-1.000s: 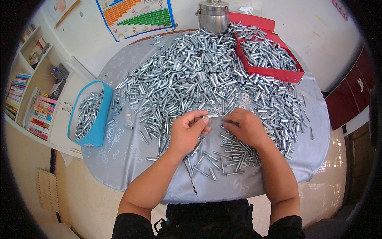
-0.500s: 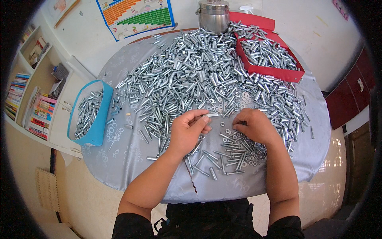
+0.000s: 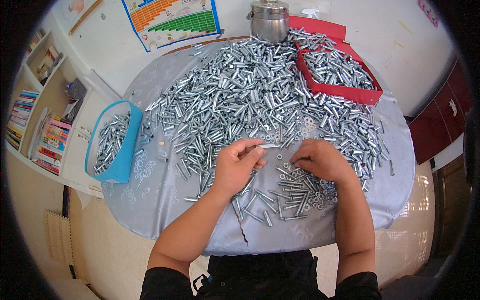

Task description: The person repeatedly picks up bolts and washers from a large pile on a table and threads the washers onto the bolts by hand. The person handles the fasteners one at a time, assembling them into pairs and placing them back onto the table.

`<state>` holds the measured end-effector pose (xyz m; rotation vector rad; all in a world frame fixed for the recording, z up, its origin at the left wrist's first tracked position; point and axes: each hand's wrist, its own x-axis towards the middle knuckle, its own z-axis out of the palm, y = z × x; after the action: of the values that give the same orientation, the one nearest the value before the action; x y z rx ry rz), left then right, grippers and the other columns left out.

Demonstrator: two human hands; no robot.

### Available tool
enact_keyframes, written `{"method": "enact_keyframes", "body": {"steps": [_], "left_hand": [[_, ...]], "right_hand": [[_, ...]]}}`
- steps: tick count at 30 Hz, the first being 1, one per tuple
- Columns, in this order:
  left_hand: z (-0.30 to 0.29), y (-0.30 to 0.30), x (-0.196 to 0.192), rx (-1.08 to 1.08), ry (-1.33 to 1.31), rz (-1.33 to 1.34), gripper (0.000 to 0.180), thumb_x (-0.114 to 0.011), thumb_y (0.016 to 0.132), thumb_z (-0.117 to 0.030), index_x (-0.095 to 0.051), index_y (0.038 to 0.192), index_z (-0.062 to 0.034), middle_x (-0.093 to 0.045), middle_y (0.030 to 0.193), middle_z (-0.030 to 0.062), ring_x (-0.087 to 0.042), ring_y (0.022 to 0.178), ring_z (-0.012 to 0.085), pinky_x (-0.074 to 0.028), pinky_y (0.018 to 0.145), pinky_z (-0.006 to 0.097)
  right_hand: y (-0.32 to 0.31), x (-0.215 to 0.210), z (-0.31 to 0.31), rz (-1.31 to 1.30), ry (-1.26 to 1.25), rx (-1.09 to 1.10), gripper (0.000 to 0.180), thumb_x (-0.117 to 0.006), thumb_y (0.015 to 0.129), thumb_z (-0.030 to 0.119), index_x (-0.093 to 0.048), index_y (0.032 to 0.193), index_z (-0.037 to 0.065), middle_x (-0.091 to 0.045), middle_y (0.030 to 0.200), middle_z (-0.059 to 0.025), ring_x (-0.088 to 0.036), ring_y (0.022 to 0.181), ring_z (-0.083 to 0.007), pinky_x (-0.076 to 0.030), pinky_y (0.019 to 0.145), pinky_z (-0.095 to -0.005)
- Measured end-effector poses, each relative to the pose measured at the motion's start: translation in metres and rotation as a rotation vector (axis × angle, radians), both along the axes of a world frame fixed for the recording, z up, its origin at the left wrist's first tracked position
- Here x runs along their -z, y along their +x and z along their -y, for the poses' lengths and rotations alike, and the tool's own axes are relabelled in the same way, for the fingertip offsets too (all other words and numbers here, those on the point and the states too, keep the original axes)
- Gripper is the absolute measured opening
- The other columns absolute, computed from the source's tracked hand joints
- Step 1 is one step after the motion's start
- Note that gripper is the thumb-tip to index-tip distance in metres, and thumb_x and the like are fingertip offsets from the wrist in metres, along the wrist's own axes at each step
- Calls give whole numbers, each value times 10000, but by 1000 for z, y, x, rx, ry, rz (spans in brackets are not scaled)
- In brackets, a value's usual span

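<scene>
A round table with a grey cloth (image 3: 155, 200) carries a big heap of silver metal bolts and sleeves (image 3: 250, 95). My left hand (image 3: 236, 166) pinches one silver bolt (image 3: 270, 146) by its end, holding it level just above the cloth. To its right, my right hand (image 3: 322, 161) rests palm down with fingers curled over a patch of small nuts and washers (image 3: 312, 192). Whether it grips anything is hidden under the fingers. Loose bolts (image 3: 260, 200) lie below both hands.
A blue bin (image 3: 117, 170) with bolts stands at the table's left edge. A red tray (image 3: 367, 95) full of bolts sits at the back right, next to a steel pot (image 3: 270, 22). A bookshelf (image 3: 40, 115) stands at the left, a red cabinet (image 3: 440, 125) at the right.
My right hand has drawn away to the right from the bolt tip and settled over the nuts. My left hand keeps holding the bolt in the same place.
</scene>
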<state>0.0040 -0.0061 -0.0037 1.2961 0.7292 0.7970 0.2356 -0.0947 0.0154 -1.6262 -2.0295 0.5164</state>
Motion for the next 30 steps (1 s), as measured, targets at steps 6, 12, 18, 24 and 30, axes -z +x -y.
{"method": "enact_keyframes", "body": {"steps": [6,12,18,24,30], "left_hand": [[0,1,2,4,6,18,216,-600,920,-70,-626,1115,18,-690,927,109,-666,740,146,-555,651,268],[0,1,0,9,7,2,213,-601,922,-76,-630,1114,12,-691,927,106,-665,743,143,-553,649,267],[0,1,0,9,15,4,211,-601,923,-79,-631,1111,12,-692,929,106,-665,743,142,-554,647,268],[0,2,1,10,13,2,212,-601,922,-75,-629,1111,15,-692,928,110,-665,737,145,-556,643,271],[-1,0,2,2,22,7,212,-600,919,-67,-631,1112,14,-693,926,112,-663,732,142,-554,642,269]], "right_hand": [[-2,-1,0,-13,-3,14,140,-693,736,117,-726,869,86,-653,825,-111,-629,806,-300,-496,736,-384],[0,1,0,-30,-42,-7,157,-712,725,84,-722,881,69,-660,831,-100,-634,814,-281,-498,743,-362],[-2,-3,-2,-18,-57,-15,129,-685,748,128,-712,864,79,-663,842,-115,-635,824,-302,-497,746,-384],[-5,1,-2,38,-20,22,103,-679,752,99,-690,848,61,-650,816,-110,-625,801,-301,-492,728,-383],[-9,8,-5,27,40,173,117,-648,789,140,-686,872,68,-646,820,-138,-621,811,-338,-491,732,-412]]}}
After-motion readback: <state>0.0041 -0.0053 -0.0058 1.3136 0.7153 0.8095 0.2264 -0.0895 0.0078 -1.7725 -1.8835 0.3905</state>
